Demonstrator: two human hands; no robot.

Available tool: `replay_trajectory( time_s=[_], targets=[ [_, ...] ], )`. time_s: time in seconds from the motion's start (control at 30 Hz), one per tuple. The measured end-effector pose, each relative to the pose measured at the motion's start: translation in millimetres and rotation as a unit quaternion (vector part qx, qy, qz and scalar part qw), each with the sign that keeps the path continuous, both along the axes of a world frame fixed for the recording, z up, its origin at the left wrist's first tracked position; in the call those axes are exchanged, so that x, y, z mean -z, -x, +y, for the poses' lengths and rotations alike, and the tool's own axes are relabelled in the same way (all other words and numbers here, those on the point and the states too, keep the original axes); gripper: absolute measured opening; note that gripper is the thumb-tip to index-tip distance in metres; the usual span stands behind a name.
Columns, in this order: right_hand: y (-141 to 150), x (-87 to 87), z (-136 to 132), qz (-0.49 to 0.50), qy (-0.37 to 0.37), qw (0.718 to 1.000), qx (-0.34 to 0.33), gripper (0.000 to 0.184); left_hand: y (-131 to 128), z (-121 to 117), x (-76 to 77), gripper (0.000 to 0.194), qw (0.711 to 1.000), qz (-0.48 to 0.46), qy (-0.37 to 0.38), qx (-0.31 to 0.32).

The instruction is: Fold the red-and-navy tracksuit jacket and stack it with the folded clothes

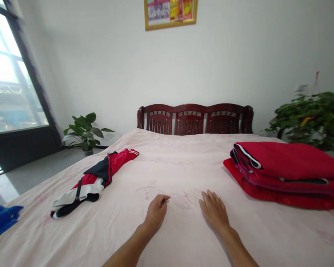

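Note:
My left hand rests on the pale pink sheet near the middle, its fingers curled in toward the thumb. Whether any cloth is pinched there is hidden. To its right, my right hand lies palm down on the same sheet, fingers stretched out, holding nothing. A loosely bunched garment in red, navy and white lies to the left, apart from my left hand. On the right side sits a stack of folded red clothes with some white and dark trim, beyond my right hand's reach at this moment.
A blue item shows at the left edge. Behind the sheet-covered surface stands a dark carved wooden bench. Potted plants are at left and right. A glass door is far left; a framed picture hangs above.

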State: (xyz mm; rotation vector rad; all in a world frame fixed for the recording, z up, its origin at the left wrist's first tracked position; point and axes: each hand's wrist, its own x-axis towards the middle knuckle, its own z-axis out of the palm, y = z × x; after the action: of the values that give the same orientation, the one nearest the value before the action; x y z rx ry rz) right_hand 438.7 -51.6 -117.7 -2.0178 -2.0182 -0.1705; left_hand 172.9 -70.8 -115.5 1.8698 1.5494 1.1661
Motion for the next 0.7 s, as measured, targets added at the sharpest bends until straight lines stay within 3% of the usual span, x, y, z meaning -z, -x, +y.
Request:
replay_trajectory(
  time_s=[0.1, 0.2, 0.33, 0.4, 0.47, 0.53, 0.6, 0.7],
  targets=[
    [-2.6, -3.5, 0.1, -0.009, -0.014, 1.000, -0.011, 0.049, 36.1, -0.8, -6.5, 0.054, 0.987, 0.146, -0.056, -0.041],
    [-4.9, -2.6, 2.0, -0.004, -0.031, 0.999, -0.019, 0.048, 100.7, -1.7, -20.2, 0.066, 0.930, 0.324, -0.057, -0.165],
    [-5.1, -0.7, 3.8, 0.008, -0.062, 0.998, -0.023, 0.044, 200.2, -5.5, -39.5, 0.062, 0.831, 0.437, 0.041, -0.343],
    [-4.7, -0.9, 4.2, 0.015, -0.069, 0.997, -0.023, 0.042, 241.2, -9.1, -46.6, 0.057, 0.811, 0.429, 0.122, -0.380],
    [-4.6, -1.4, 4.2, 0.018, -0.065, 0.998, -0.021, 0.042, 270.5, -13.2, -52.4, 0.050, 0.831, 0.383, 0.179, -0.362],
    [-4.8, -1.9, 4.0, 0.020, -0.055, 0.998, -0.019, 0.044, 286.6, -16.7, -59.2, 0.039, 0.852, 0.356, 0.185, -0.337],
    [-5.1, -2.5, 3.5, 0.022, -0.048, 0.998, -0.020, 0.046, 290.7, -17.7, -70.0, 0.026, 0.873, 0.301, 0.156, -0.351],
    [-5.0, -4.2, 2.6, 0.028, -0.046, 0.998, -0.019, 0.046, 279.2, -10.6, -96.6, 0.008, 0.897, 0.136, 0.096, -0.409]
  ],
)
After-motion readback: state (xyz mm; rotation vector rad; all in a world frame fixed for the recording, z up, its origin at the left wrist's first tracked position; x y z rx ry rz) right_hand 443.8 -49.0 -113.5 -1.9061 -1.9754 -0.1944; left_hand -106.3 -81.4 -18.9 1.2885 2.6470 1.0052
